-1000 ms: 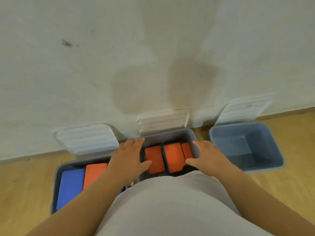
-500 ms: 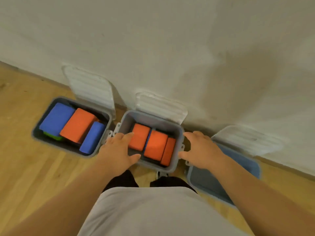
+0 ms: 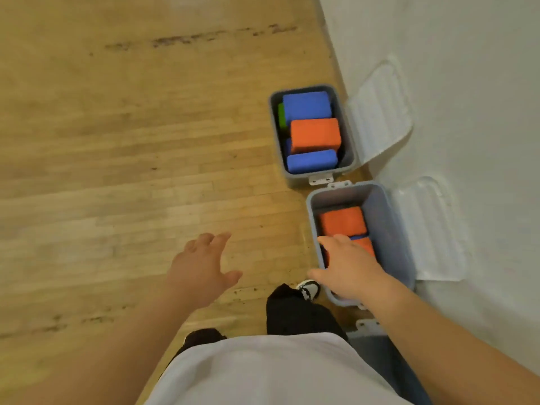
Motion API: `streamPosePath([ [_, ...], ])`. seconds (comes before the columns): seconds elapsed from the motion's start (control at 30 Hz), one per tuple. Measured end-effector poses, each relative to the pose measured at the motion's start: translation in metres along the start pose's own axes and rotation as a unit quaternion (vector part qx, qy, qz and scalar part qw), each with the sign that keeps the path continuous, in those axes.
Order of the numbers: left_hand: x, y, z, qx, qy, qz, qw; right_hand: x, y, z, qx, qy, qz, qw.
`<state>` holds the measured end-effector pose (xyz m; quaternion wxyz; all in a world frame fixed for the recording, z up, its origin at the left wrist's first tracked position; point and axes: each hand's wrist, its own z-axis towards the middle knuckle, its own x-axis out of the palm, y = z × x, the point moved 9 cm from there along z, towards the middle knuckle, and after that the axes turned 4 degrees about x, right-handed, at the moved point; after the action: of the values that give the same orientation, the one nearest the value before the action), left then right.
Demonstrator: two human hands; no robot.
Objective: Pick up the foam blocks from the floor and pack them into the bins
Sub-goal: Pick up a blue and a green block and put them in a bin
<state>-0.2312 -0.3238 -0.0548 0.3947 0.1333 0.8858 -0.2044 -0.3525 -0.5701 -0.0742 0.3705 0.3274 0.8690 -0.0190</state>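
Two grey bins stand along the white wall at the right, lids folded back. The far bin (image 3: 347, 135) holds two blue foam blocks (image 3: 306, 105), an orange block (image 3: 315, 134) and a green one (image 3: 281, 115) at its left edge. The near bin (image 3: 388, 229) holds orange blocks (image 3: 342, 220) packed side by side. My right hand (image 3: 347, 267) hovers over the near bin's front part with fingers relaxed, holding nothing. My left hand (image 3: 198, 270) hangs over the bare floor left of the bin, fingers spread and empty.
Wooden floor (image 3: 131, 141) stretches across the left and top of the view, with no loose blocks in sight. A third bin's corner (image 3: 368, 325) shows by my right forearm. My shoe (image 3: 308, 289) and dark trouser leg stand beside the near bin.
The view has swung left, so the bins now run along the right side. My left hand has moved off the middle bin out over the floor. My right hand has shifted over that bin.
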Motion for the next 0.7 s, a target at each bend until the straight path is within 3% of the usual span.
streamPosePath([
  [0.2, 0.048, 0.174, -0.144, -0.168, -0.077, -0.141, 0.973, 0.072, 0.195, -0.018, -0.137, 0.035, -0.161, 0.977],
  [0.4, 0.109, 0.326, -0.308, -0.279, -0.136, -0.228, 0.923, 0.199, 0.389, -0.088, -0.259, 0.069, -0.274, 0.923],
  [0.53, 0.144, 0.404, -0.425, -0.370, -0.188, -0.280, 0.866, 0.280, 0.510, -0.158, -0.345, 0.090, -0.347, 0.867],
  [0.7, 0.205, 0.455, -0.533, -0.472, -0.243, -0.358, 0.768, 0.370, 0.634, -0.235, -0.458, 0.087, -0.447, 0.763],
])
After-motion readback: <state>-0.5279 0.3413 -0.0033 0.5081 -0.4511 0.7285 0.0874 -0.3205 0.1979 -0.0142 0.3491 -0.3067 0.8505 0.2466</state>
